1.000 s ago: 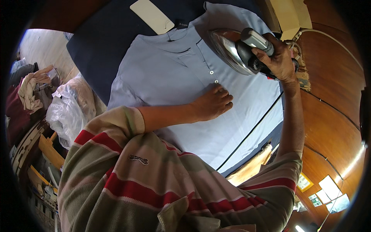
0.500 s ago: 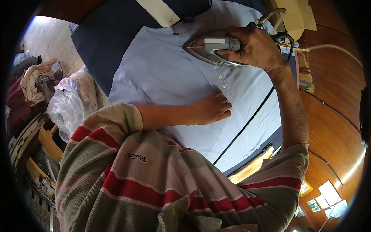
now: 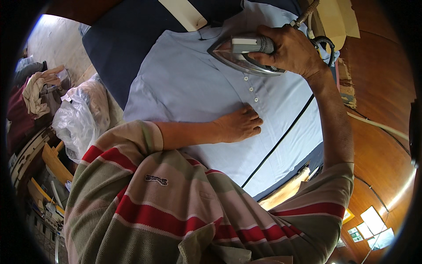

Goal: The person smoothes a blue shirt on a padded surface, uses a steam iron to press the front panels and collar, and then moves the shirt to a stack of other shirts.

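Note:
A light blue buttoned shirt [image 3: 184, 88] lies spread on a dark blue padded surface [image 3: 110, 48]. My right hand [image 3: 292, 50] is closed round the handle of a clothes iron [image 3: 239, 59], its pointed tip facing left. The iron's metal soleplate rests on the upper part of the shirt, just above the white buttons [image 3: 251, 89]. Lower down, my left hand [image 3: 239, 124] lies on the cloth beside the button placket, with its fingers slightly bent and a little apart. The undersides of those fingers are hidden.
A hose [image 3: 305, 14] runs from the iron's rear, and a black cord [image 3: 279, 140] crosses the shirt diagonally. A pale card tag [image 3: 183, 13] lies beyond the collar. Cardboard [image 3: 336, 20] stands at the far right. Clear plastic bags [image 3: 79, 121] sit at the left.
The iron stays at nearly the same spot, tilted slightly differently, and my right thumb now shows along its handle. The hose has shifted a little. My left hand has barely moved.

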`<act>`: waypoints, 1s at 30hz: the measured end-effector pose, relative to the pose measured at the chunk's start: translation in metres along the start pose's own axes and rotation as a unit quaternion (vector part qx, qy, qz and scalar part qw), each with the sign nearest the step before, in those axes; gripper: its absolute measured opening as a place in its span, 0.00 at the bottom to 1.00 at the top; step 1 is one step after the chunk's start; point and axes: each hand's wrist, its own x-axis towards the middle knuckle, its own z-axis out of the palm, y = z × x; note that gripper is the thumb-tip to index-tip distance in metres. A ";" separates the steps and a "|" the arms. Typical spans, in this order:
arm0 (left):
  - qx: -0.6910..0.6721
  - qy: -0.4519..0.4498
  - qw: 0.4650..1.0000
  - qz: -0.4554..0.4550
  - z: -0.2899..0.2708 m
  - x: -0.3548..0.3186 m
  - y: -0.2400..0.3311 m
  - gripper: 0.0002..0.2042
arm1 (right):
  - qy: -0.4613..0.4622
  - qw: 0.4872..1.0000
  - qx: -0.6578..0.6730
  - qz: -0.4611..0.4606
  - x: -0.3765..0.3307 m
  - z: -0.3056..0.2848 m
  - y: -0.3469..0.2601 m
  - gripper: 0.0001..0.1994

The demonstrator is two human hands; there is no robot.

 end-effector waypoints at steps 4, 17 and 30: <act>-0.010 0.011 1.000 0.002 0.001 -0.001 0.000 0.07 | -0.026 0.999 0.010 -0.016 -0.003 0.000 -0.001 0.27; -0.096 0.093 0.985 0.109 -0.023 -0.034 -0.008 0.10 | 0.057 0.967 0.149 0.197 -0.063 -0.017 -0.009 0.25; 0.073 0.115 0.947 -0.292 -0.092 -0.047 -0.131 0.11 | 0.077 0.855 0.206 0.469 -0.129 0.023 -0.164 0.17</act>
